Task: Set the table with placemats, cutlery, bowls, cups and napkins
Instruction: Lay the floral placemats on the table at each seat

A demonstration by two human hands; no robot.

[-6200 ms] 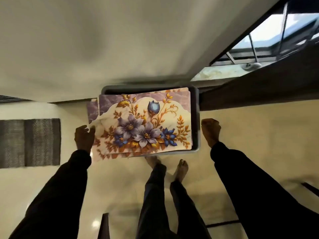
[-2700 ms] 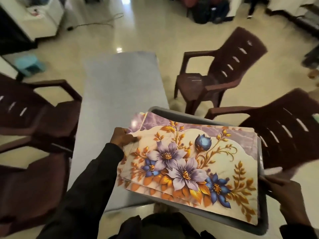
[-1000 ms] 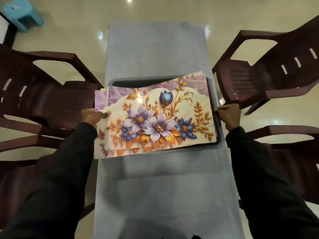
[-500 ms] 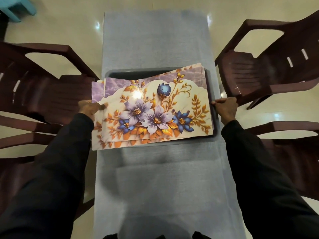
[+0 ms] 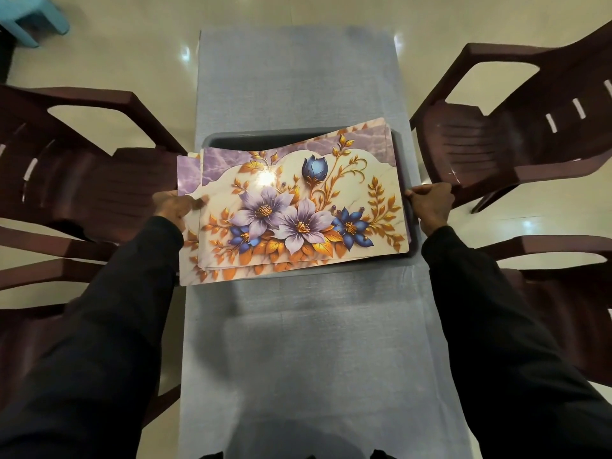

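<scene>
A long narrow table (image 5: 298, 77), covered in grey-blue cloth, is seen running from the near edge to the far middle of the view; its near half is bare. Dark maroon plastic chairs are placed on both sides: one at far right (image 5: 516, 127), one at near right (image 5: 563, 293), one at far left (image 5: 76, 167) and one at near left (image 5: 49, 309). A pale glossy floor (image 5: 132, 54) is visible around them, with a light blue stool (image 5: 36, 18) at the far left corner.

A grey tray (image 5: 251, 139) is set across the middle of the table, its far wall and right rim showing. A stack of floral placemats (image 5: 298, 210) is laid on top of it, hiding most of the tray and overhanging it and the table edge on the left. The sheets are fanned slightly, the lower ones sticking out at left and near sides.

The left hand (image 5: 174, 205) is closed on the left edge of the placemats, thumb on top. The right hand (image 5: 430, 202) is curled around the tray's right rim, just beside the stack's right edge. Both arms are in dark sleeves (image 5: 490, 309).
</scene>
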